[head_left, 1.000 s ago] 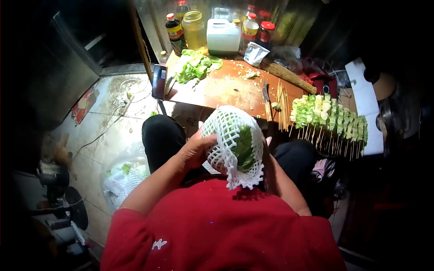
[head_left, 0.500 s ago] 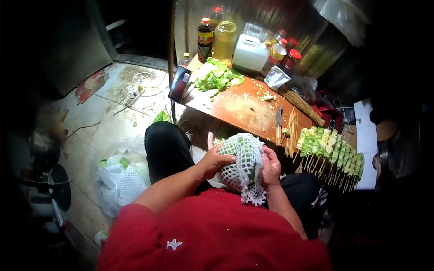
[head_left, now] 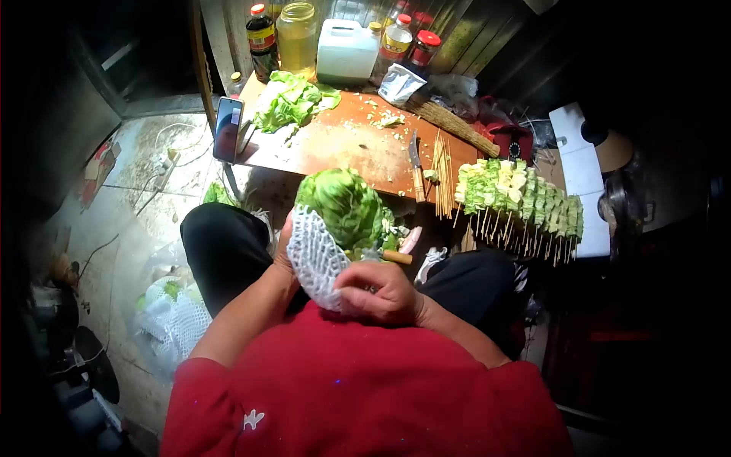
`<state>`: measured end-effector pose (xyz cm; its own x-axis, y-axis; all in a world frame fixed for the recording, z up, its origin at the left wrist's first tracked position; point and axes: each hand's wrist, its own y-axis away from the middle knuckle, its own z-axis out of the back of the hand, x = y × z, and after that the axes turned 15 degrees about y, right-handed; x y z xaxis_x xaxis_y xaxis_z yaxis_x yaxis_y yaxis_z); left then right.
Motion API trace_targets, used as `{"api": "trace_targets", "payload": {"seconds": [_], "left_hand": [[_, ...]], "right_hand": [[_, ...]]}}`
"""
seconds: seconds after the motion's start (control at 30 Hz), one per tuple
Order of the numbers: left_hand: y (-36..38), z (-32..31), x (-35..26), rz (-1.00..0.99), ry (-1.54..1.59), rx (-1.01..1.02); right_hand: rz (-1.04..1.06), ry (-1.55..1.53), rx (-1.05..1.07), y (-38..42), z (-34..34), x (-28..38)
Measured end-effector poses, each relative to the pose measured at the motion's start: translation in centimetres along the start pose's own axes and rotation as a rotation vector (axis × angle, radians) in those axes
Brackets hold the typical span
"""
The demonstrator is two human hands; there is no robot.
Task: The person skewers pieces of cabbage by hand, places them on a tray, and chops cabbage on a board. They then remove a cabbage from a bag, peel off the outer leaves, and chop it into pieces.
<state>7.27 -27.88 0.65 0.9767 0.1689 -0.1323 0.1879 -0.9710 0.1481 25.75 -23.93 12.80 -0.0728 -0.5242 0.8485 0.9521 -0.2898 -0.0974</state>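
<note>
A round green head of lettuce (head_left: 343, 202) rests upright above my lap, its leafy top bare. White foam netting (head_left: 311, 255) still wraps its near left side. My left hand (head_left: 283, 247) grips the lettuce from the left through the netting; its fingers are mostly hidden behind it. My right hand (head_left: 381, 293) is closed on the lower edge of the netting, fingers curled in. Just beyond the right hand, a wooden handle (head_left: 397, 257) pokes out beside the lettuce, and what it belongs to is hidden.
On the brown table (head_left: 327, 148) are loose lettuce leaves (head_left: 289, 100), a knife (head_left: 416, 167), bamboo skewers (head_left: 442, 175) and skewered greens (head_left: 518, 194). Bottles and a white jug (head_left: 346, 53) line the back. A phone (head_left: 227, 129) stands at the left corner. A bag of netted heads (head_left: 175, 320) sits on the floor.
The netting has been pulled down off the top of the lettuce, which now shows bare. My right hand has moved from the right side to the near lower edge. The view has shifted right.
</note>
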Motion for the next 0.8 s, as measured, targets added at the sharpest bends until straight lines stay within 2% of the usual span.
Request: {"api": "trace_targets", "payload": {"seconds": [0.03,0.07,0.13,0.17,0.23,0.27,0.3,0.33,0.37,0.4,0.43,0.47,0.53,0.57,0.63,0.7,0.8], "left_hand": [[-0.5,0.6,-0.1,0.052,-0.024,0.064],[-0.4,1.3,-0.4,0.049,-0.027,0.062],[0.7,-1.8,-1.0,-0.356,-1.073,0.245],[0.9,-1.4,-1.1,-0.35,-1.072,0.238],[1.0,-1.6,-1.3,-0.226,-0.654,0.298],[1.6,-2.5,-1.7,-0.207,-1.245,0.321],[1.8,-3.2,-1.4,-0.197,-1.244,0.328],[2.0,-3.8,-0.9,-0.068,-0.593,0.256],[2.0,-4.0,-0.5,0.06,0.054,0.164],[1.1,-3.2,-0.2,0.012,-0.052,0.045],[2.0,-3.0,-0.7,0.013,-0.16,0.101],[2.0,-3.2,-0.6,0.012,-0.285,0.068],[2.0,-3.0,-0.2,0.011,-0.478,0.056],[2.2,-2.8,0.1,0.021,-0.479,0.05],[2.7,-3.9,0.4,0.069,-0.642,0.023],[3.1,-4.2,0.5,0.117,-0.622,0.002],[2.9,-3.9,0.7,0.115,-0.454,0.115]], "right_hand": [[0.0,0.047,0.094,-0.3,-0.3,-0.3],[-0.101,-0.03,0.087,-0.2,-0.7,-1.0],[-0.309,-0.204,-0.004,0.2,-1.1,-2.4],[-0.355,-0.264,-0.137,0.4,-0.8,-2.6],[-0.488,-0.714,-0.362,1.1,-0.5,-5.2],[-0.495,-0.727,-0.459,1.2,-0.1,-5.9],[-0.5,-0.735,-0.559,1.0,0.4,-6.2],[-0.506,-0.742,-0.601,0.8,0.6,-6.7],[-0.527,-0.781,-0.531,0.9,1.0,-7.5],[-0.555,-0.752,-0.532,0.2,1.7,-5.3],[-0.583,-0.726,-0.532,-0.7,2.1,-3.1],[-0.572,-0.686,-0.543,-0.4,1.0,-6.0],[-0.511,-1.015,-0.468,0.0,1.1,-7.4],[-0.455,-1.187,-0.41,0.6,1.0,-9.8],[-0.46,-1.255,-0.44,1.8,0.0,-13.7],[-0.456,-1.23,-0.457,2.2,-0.5,-14.4],[-0.4,-1.317,-0.468,2.2,-0.6,-13.6]]}}
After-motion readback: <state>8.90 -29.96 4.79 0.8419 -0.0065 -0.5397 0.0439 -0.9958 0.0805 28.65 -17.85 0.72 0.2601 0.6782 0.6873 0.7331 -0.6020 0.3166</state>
